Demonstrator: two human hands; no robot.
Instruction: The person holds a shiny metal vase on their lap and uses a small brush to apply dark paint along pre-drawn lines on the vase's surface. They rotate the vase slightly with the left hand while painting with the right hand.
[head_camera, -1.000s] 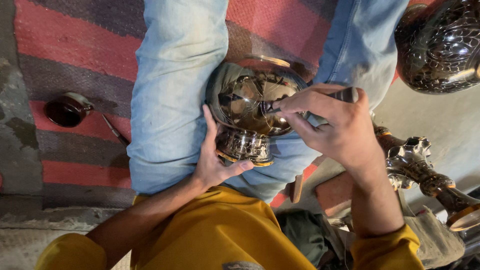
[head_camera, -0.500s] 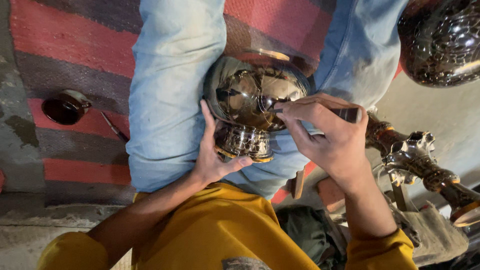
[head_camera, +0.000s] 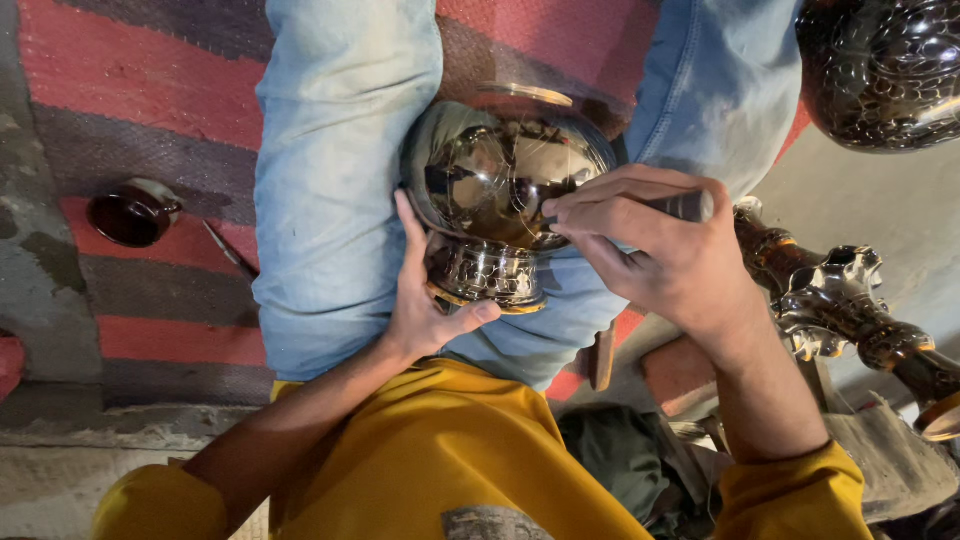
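Observation:
A shiny round metal vessel (head_camera: 490, 175) with an engraved foot (head_camera: 487, 275) lies on its side across my lap, between my jeans-clad legs. My left hand (head_camera: 425, 300) cups the engraved foot from below and the left, thumb under its rim. My right hand (head_camera: 660, 250) grips a dark pen-like engraving tool (head_camera: 680, 207). Its tip rests on the polished belly of the vessel. My yellow sleeves fill the bottom of the view.
A red and grey striped rug (head_camera: 130, 110) lies under my legs. A small dark bowl (head_camera: 130, 213) and a thin tool (head_camera: 228, 250) sit on it at left. An engraved dark vessel (head_camera: 885, 65) is at top right, an ornate metal stem (head_camera: 850, 305) at right.
My right hand has shifted slightly left and down along the vessel's belly with the tool. My left hand stays on the foot.

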